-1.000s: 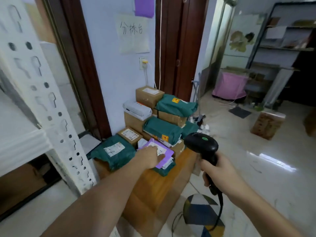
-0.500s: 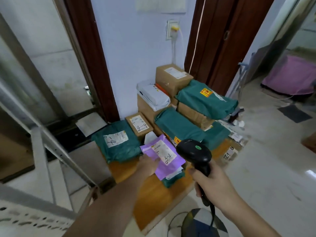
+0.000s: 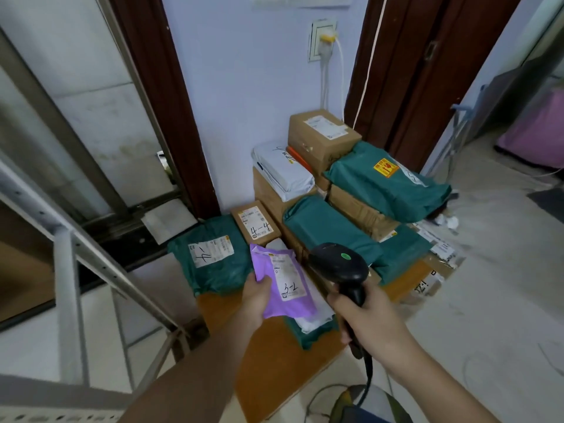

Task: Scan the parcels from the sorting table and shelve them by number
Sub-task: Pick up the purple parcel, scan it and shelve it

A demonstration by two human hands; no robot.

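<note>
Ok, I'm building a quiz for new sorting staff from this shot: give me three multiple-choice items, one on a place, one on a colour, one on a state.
1. Where is the small box marked 4-4?
A. Between the green bag on the left and the stack of parcels
B. On the floor by the door
C. In the right hand

2. What colour is the parcel in the left hand?
A. Green
B. Purple
C. White

3. What is the right hand doing?
A. Hanging idle
B. Pressing flat on the table
C. Gripping the scanner

Answers: 1 A, it lies beside the green bag; 2 B, its wrapper is purple; 3 C, fingers curl round the scanner's handle.
</note>
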